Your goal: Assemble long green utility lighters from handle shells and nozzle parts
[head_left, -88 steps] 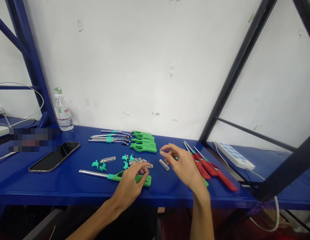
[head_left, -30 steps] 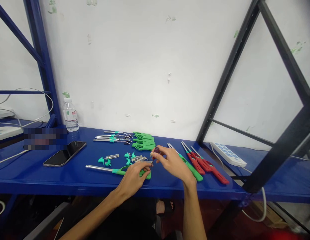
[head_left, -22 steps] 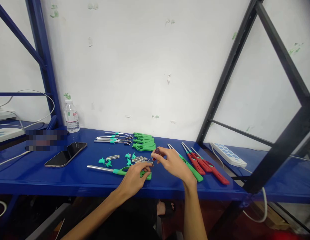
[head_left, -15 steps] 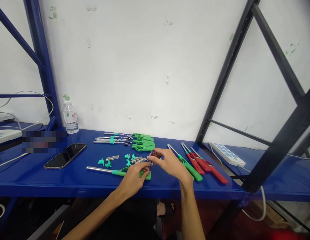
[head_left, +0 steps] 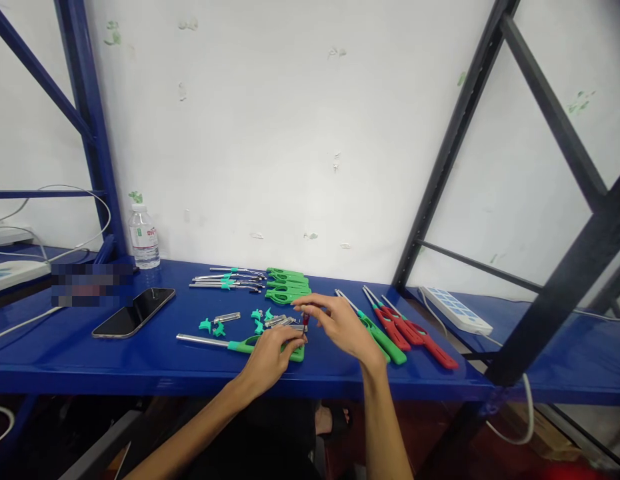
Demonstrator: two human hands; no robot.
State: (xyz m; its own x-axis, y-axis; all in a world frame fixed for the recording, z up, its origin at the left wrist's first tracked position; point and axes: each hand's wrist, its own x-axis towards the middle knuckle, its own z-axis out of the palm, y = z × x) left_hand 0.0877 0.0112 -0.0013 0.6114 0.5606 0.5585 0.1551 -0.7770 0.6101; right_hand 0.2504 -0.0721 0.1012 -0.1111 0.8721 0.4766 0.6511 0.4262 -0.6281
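Observation:
A long-barrelled lighter with a green handle (head_left: 297,355) and metal tube lies near the table's front edge. My left hand (head_left: 271,357) is closed on its handle, covering much of it, with the fingertips by the screwdriver's tip. A small screwdriver with a dark red grip (head_left: 306,320) stands upright over the handle's right end. At its top are the fingers of my right hand (head_left: 337,323), closed about the grip. Behind my left hand lie small teal plastic triggers (head_left: 219,330) and clear lighter fuel tanks (head_left: 227,317).
Green handle shells (head_left: 289,292) and metal tubes with wires (head_left: 225,285) lie at the back. Green lighters (head_left: 385,340) and red lighters (head_left: 430,347) are on the right. A phone (head_left: 135,313) and water bottle (head_left: 145,239) stand left. A power strip (head_left: 457,311) lies beyond the dark post.
The right fingers have shifted on the screwdriver, with the index finger now stretched over its top and more of the red grip showing. The left hand stays on the lighter. The view has shifted slightly.

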